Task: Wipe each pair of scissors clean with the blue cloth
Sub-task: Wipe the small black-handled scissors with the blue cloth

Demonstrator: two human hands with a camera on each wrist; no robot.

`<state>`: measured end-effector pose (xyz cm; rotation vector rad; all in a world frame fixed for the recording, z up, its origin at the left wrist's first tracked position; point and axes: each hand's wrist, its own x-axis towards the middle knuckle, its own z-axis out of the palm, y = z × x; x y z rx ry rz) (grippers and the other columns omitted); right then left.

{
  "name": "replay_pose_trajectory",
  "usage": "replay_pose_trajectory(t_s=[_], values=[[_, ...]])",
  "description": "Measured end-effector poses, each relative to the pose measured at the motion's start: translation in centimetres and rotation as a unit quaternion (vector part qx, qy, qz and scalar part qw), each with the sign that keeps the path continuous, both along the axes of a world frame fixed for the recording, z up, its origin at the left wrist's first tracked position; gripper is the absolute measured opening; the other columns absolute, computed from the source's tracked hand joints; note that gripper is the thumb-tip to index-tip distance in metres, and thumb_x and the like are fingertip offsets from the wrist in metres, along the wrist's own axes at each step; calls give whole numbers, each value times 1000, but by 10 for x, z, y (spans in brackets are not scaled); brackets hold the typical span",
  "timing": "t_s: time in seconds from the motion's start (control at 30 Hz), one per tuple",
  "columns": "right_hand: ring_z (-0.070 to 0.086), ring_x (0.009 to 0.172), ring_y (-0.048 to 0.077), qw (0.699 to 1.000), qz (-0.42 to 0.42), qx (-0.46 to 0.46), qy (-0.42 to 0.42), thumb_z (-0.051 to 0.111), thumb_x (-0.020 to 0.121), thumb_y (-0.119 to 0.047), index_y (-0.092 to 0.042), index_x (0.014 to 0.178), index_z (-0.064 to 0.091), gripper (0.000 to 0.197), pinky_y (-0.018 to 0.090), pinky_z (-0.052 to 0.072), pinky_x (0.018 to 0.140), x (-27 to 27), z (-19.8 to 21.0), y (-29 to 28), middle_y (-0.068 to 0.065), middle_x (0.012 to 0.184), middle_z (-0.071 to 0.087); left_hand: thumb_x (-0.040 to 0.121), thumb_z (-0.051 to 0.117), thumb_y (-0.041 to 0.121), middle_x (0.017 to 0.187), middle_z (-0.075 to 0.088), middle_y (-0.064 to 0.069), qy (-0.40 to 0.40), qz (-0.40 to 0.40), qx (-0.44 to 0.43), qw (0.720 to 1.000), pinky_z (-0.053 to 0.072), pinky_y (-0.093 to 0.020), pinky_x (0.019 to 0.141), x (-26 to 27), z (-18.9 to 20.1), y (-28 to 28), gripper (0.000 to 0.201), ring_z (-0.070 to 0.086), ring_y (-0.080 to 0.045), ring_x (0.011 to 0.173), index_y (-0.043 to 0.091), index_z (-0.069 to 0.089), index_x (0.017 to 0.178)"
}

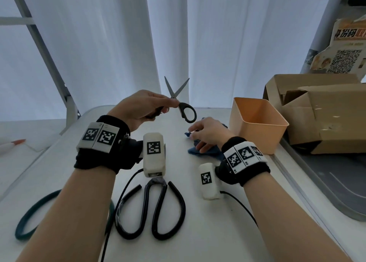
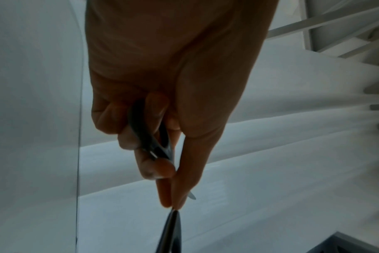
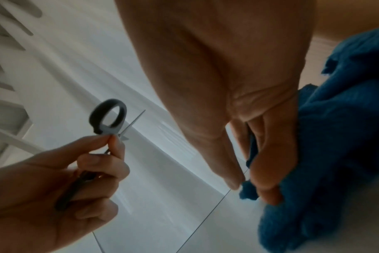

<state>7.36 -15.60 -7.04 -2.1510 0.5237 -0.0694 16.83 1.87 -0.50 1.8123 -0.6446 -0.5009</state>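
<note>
My left hand (image 1: 168,104) holds a small pair of scissors (image 1: 175,94) above the table, pinching it near the pivot. Its blades are spread and point up, and one black handle loop (image 3: 110,114) hangs free. In the left wrist view the other loop (image 2: 148,133) sits inside the curled fingers. My right hand (image 1: 198,137) rests low on the crumpled blue cloth (image 1: 208,151), and its thumb and fingers pinch a fold of the cloth (image 3: 335,137). A large black-handled pair of scissors (image 1: 158,206) lies near the front of the white table (image 1: 208,238), its blades hidden behind the left wrist camera.
An orange plastic bin (image 1: 257,123) stands just right of the cloth, with an open cardboard box (image 1: 320,115) behind it. A dark green loop (image 1: 27,224) lies at the front left, partly under my left forearm. Black cables cross the table front. White curtains hang behind.
</note>
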Motion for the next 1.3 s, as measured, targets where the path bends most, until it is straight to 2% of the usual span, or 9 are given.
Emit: replay_pose_trajectory(t_s=[0.23,0.37,0.47,0.57,0.7,0.8,0.9,1.07,1.3], values=[[60,60,20,989,11,-119,89,77,82,-6,0,109,71,28,29,58,62,12,2,-4,13,82,67,78,81,31,66,53,2,-58,-18,47,997,28,-23,58,-5,6,0,39,39,-10,61,-1,76,99],[57,46,15,990,7,-112,89,74,84,-7,-10,119,56,40,21,48,39,12,1,-5,12,92,63,76,82,33,62,50,4,-73,-25,67,995,28,-23,58,-8,10,0,34,37,-9,60,4,79,94],[48,31,8,982,17,-149,117,73,86,-10,-8,101,63,18,20,43,37,12,1,-7,6,62,58,74,83,34,63,49,3,-80,-27,74,994,27,-25,60,-11,13,0,36,35,-12,65,3,78,91],[51,38,9,985,5,-150,91,76,84,-10,-9,90,71,8,17,43,39,11,2,-8,3,59,60,73,83,36,64,50,4,-85,-26,77,993,28,-25,62,-14,15,2,33,37,-11,65,7,79,89],[52,48,10,994,-51,-70,-60,86,74,-15,-21,66,70,19,18,44,47,7,9,-12,2,67,68,76,83,32,63,50,6,-85,-22,75,993,29,-26,65,-16,20,5,13,41,-7,61,21,78,73],[66,60,18,978,-71,47,-190,79,83,-8,-12,80,73,7,21,54,55,1,28,-14,9,76,71,75,83,34,62,49,7,-93,-20,71,993,30,-27,66,-18,22,7,15,41,-6,60,24,75,67],[71,80,28,937,-8,211,-279,65,92,0,-4,91,67,4,32,61,79,-8,48,-16,16,85,69,77,81,33,60,51,7,-101,-3,50,994,32,-25,64,-20,27,8,14,42,-7,60,21,76,72],[69,101,34,877,107,364,-294,55,98,-3,-5,100,60,5,39,56,95,-21,68,-10,22,106,68,81,80,27,64,57,0,-117,24,15,993,38,-16,59,-23,32,9,19,46,-7,58,9,75,80],[69,81,25,871,108,370,-304,62,90,6,-6,78,64,17,33,59,86,-18,77,10,16,90,71,82,79,20,67,63,-1,-154,33,-10,987,42,-9,52,-29,41,7,14,52,-3,57,7,75,78]])
